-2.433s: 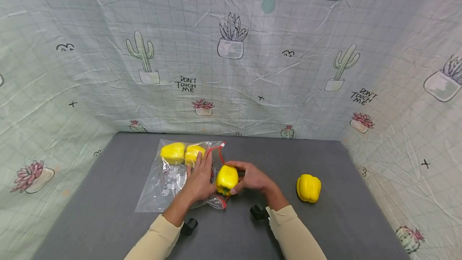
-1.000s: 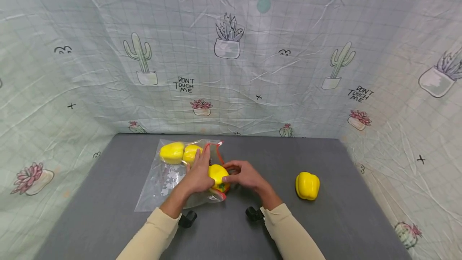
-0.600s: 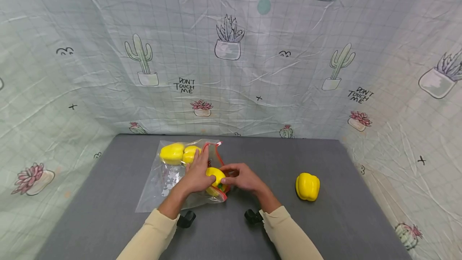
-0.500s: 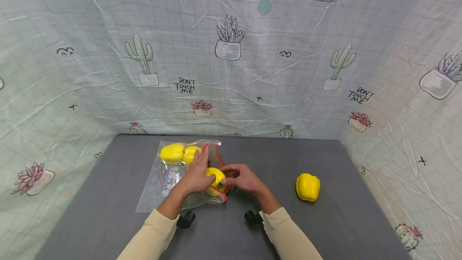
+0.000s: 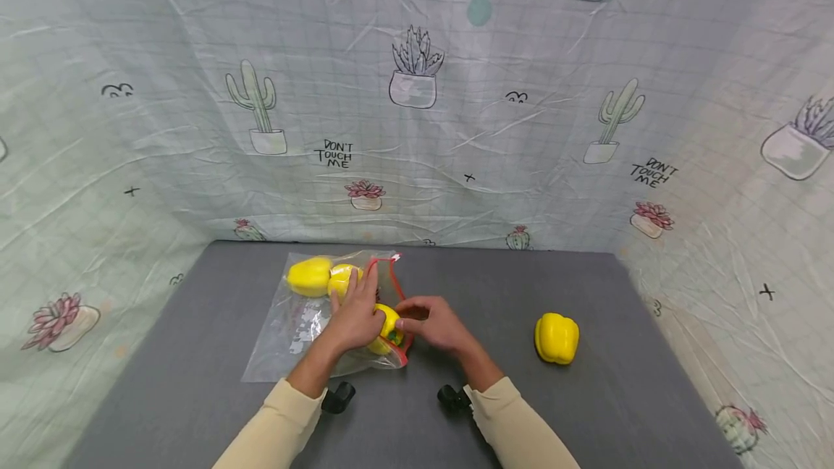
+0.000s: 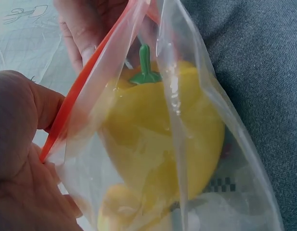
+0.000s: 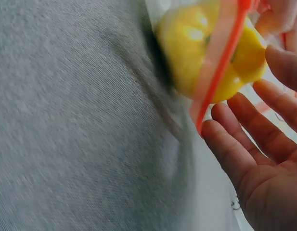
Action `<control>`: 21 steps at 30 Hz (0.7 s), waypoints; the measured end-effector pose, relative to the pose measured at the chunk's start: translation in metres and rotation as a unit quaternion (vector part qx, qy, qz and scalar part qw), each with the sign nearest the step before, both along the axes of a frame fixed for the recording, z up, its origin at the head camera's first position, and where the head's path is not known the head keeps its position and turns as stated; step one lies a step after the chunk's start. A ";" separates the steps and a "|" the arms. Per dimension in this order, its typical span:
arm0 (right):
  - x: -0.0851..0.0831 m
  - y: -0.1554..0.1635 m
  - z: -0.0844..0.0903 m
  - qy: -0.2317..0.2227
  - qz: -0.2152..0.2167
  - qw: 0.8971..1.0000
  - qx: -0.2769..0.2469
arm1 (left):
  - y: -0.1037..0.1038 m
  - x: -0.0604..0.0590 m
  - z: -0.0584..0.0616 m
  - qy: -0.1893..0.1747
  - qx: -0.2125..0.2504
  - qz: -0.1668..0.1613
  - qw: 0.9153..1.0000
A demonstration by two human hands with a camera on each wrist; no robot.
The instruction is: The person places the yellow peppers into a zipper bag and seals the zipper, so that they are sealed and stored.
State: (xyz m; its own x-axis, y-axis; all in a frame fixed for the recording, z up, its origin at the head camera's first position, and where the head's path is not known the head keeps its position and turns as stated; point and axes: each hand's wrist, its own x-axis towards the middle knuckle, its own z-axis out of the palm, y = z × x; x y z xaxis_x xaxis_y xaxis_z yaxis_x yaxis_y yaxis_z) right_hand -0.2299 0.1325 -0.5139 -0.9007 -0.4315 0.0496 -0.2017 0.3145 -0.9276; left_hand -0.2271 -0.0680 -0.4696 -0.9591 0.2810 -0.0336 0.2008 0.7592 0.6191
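Note:
A clear zip bag [image 5: 296, 353] with a red-edged mouth lies on the table, its mouth facing right. Inside it, two yellow bell peppers [image 5: 310, 277] sit toward the back left. Another yellow bell pepper [image 5: 391, 323] with a green stem lies within the mouth, behind the plastic in the left wrist view. My left hand [image 5: 355, 317] holds up the bag's top flap, the red edge passing between thumb and fingers. My right hand [image 5: 438, 324] touches the stem end of this pepper with spread fingertips, close to the red edge. One more yellow bell pepper [image 5: 557, 339] lies apart at right.
The grey table [image 5: 495, 425] reaches back to a hanging cloth [image 5: 469, 129] printed with cacti, which also closes in both sides. Black wrist cameras [image 5: 339, 398] sit under both wrists, near the tabletop.
My right hand has moved left, pushing the pepper from the bag's edge into its mouth. Its grip on the pepper has loosened. My left hand has stayed on the bag.

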 end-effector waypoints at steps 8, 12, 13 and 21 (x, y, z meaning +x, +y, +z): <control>0.002 -0.011 -0.002 -0.023 0.015 0.999 -0.016 | -0.001 0.000 0.001 0.007 0.004 0.000 1.000; 0.003 -0.013 -0.003 -0.014 -0.013 1.000 -0.024 | -0.003 -0.001 -0.001 0.013 0.010 -0.004 1.000; 0.003 -0.014 -0.004 -0.011 -0.020 0.999 -0.024 | -0.003 -0.001 -0.002 0.016 0.010 -0.005 1.000; 0.002 -0.020 -0.011 0.011 0.003 1.000 -0.024 | -0.004 -0.001 -0.002 0.026 -0.029 -0.013 0.999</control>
